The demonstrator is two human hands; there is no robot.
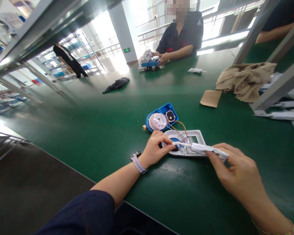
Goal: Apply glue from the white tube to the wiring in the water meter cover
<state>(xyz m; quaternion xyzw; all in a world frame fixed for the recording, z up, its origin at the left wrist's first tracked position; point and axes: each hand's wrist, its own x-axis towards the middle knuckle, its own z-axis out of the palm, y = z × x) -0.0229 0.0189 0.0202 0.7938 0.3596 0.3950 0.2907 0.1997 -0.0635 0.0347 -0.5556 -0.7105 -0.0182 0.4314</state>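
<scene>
My right hand is closed around the crumpled end of a white tube, whose thin nozzle points left over a light grey plastic cover. At the nozzle's tip my left hand pinches something small and white, too small to make out. The cover lies with its hollow side up and has a round blue part inside, partly hidden by my fingers. Yellow, red and dark wires join it to a blue meter housing with a round dial and a brass fitting, just behind it.
A brown paper piece, a beige cloth, a dark cloth and another white tube lie on the green table. Across it a person handles another blue meter. Metal posts and more tubes stand right.
</scene>
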